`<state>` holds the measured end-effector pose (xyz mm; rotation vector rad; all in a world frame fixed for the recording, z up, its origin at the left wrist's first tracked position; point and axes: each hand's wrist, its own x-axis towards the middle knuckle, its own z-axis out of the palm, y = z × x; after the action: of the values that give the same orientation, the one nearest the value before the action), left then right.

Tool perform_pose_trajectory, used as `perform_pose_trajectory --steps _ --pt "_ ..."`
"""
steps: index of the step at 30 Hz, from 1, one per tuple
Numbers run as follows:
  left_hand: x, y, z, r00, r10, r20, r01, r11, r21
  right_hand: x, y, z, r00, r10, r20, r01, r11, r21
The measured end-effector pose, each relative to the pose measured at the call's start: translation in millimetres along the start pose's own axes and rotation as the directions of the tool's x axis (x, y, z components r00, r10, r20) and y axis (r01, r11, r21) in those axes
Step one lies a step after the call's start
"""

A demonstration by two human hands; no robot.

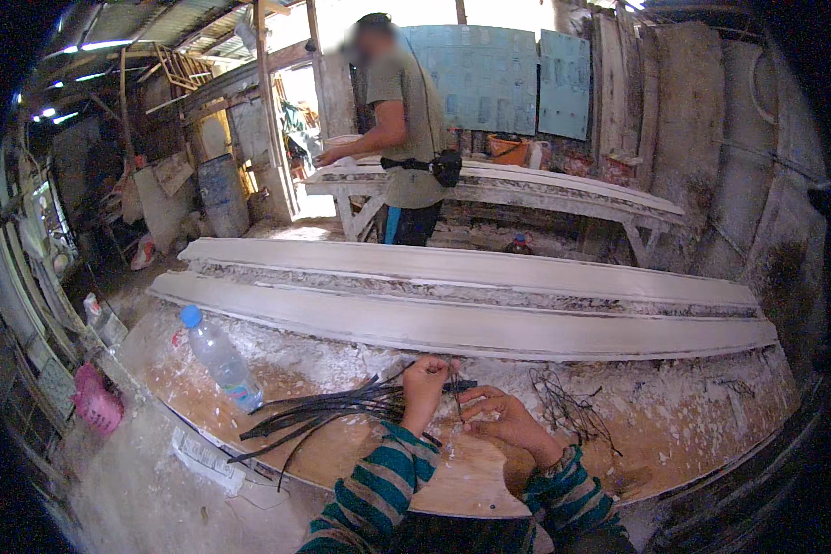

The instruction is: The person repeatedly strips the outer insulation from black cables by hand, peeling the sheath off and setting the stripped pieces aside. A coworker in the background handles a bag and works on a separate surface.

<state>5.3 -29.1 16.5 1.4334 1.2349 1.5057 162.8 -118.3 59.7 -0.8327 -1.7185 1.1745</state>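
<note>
Over the wooden table, my left hand (424, 391) is closed in a pinch on the upper part of a thin dark strand (457, 388). Just to the right, my right hand (510, 423) has its thumb and fingers brought together at the strand's lower part. Whether the strand is wire or a cut strip is too small to tell. A bundle of long black strips (332, 408) lies on the table beneath and to the left of my left hand, its strips fanning out leftward. Right of my right hand rests a loose tangle of thin black strands (572, 411).
Two long white moulding pieces (452, 319) lie across the table (656, 462), beyond my hands. A clear bottle with a blue cap (222, 360) lies at the left. Another person (406, 120) stands behind, at a white bench (545, 196). A pink bag (97, 399) sits at far left.
</note>
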Motion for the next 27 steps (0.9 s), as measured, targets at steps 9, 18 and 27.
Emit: perform_pose_trajectory --steps 9,18,27 --pt "-14 13 8 0.97 -0.035 0.242 0.048 0.998 -0.049 2 3 -11 0.98 -0.025 -0.199 0.023 1.0 -0.013" --pt "-23 29 7 0.694 -0.132 0.708 0.189 0.982 -0.002 12 44 -47 0.769 -0.216 -0.602 0.017 0.948 -0.319" --pt "-47 32 19 0.482 0.169 0.86 0.205 0.932 -0.298 11 69 -57 0.836 -0.139 -0.532 -0.031 0.954 -0.298"
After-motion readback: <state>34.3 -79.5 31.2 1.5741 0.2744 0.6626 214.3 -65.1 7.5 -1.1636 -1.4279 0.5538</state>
